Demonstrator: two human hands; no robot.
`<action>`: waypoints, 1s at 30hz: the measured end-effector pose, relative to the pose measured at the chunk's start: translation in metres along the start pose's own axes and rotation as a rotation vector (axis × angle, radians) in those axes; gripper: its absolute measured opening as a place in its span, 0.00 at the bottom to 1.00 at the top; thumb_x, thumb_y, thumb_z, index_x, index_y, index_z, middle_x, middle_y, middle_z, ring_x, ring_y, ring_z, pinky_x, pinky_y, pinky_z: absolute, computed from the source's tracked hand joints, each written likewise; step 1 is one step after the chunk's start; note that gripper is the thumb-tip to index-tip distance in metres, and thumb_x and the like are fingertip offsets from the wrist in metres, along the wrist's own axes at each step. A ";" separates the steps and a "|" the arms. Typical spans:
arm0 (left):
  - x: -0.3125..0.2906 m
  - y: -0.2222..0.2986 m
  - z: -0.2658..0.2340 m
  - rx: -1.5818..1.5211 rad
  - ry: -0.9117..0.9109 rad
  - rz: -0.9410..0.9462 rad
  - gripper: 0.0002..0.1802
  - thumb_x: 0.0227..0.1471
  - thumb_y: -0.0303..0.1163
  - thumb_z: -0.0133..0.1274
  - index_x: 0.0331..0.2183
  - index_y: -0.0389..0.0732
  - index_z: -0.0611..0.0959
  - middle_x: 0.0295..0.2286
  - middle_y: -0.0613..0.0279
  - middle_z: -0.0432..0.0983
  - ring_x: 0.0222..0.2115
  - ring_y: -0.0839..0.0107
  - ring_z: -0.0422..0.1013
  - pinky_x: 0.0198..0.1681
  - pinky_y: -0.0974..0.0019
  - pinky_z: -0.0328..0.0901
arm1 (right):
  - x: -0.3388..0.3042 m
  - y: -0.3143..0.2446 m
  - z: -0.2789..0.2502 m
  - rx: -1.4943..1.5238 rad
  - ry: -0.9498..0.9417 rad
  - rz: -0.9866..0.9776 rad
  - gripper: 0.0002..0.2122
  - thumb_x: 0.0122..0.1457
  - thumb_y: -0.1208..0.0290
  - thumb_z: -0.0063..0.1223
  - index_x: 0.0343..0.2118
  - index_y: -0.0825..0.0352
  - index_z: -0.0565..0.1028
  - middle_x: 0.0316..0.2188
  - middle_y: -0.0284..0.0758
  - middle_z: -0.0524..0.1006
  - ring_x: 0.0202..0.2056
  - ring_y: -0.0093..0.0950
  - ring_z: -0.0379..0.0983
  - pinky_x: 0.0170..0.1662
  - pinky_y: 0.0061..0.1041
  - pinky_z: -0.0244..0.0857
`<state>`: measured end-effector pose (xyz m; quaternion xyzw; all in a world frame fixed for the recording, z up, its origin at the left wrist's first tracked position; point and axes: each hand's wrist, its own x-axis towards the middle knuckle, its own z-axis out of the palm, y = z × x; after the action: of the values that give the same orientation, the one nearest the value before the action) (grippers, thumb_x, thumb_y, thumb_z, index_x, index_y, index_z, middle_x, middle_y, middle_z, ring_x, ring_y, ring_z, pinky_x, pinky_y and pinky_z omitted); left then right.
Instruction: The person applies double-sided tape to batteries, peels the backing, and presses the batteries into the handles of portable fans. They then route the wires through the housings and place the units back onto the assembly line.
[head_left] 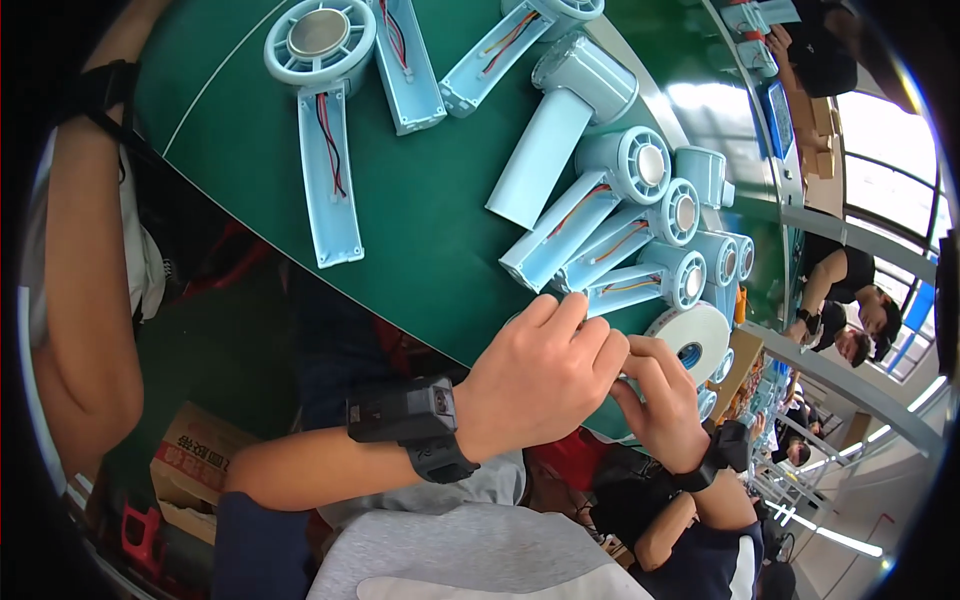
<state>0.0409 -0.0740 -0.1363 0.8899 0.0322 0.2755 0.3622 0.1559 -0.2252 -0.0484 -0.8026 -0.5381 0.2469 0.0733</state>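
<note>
My left hand (540, 375) and my right hand (660, 405) meet over the near edge of the green table, fingertips close together. Both have their fingers curled in a pinch. Whatever they hold, if anything, is hidden behind the fingers. Just beyond my right hand lies a white roll of tape or labels (708, 338), partly covered by it. Past my left hand is a light-blue handheld fan housing (635, 288) with an open handle and coloured wires inside. Similar fan housings (570, 228) lie beside it.
Farther left on the table are more open fan housings (330, 180) with red and black wires. A closed one (545, 150) lies mid-table. Another person's arm (90, 260) reaches in at the left. A cardboard box (195, 470) stands below the table. Other people sit at the right.
</note>
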 end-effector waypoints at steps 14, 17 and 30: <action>0.036 0.023 -0.026 0.007 -0.544 -0.276 0.15 0.45 0.37 0.65 0.35 0.39 0.85 0.27 0.65 0.79 0.29 0.64 0.72 0.33 0.63 0.65 | 0.001 0.023 0.017 0.177 0.098 -0.128 0.15 0.53 0.72 0.63 0.44 0.66 0.76 0.46 0.36 0.80 0.50 0.34 0.76 0.52 0.39 0.65; 0.047 0.023 -0.026 -0.068 -0.621 -0.420 0.14 0.46 0.38 0.66 0.34 0.40 0.88 0.26 0.60 0.81 0.28 0.62 0.74 0.33 0.62 0.67 | 0.000 0.028 0.024 0.241 0.184 -0.125 0.14 0.54 0.71 0.64 0.43 0.64 0.77 0.45 0.33 0.80 0.49 0.32 0.76 0.52 0.38 0.64; 0.051 0.031 -0.011 0.108 -0.626 -0.582 0.10 0.47 0.39 0.64 0.30 0.45 0.91 0.23 0.56 0.82 0.24 0.60 0.77 0.29 0.58 0.67 | -0.004 0.042 0.050 0.481 0.403 -0.062 0.11 0.54 0.70 0.63 0.40 0.62 0.79 0.41 0.30 0.81 0.46 0.30 0.75 0.48 0.35 0.65</action>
<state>0.0739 -0.0769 -0.0849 0.9021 0.1846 -0.1235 0.3700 0.1652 -0.2534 -0.1067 -0.7783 -0.4631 0.2006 0.3736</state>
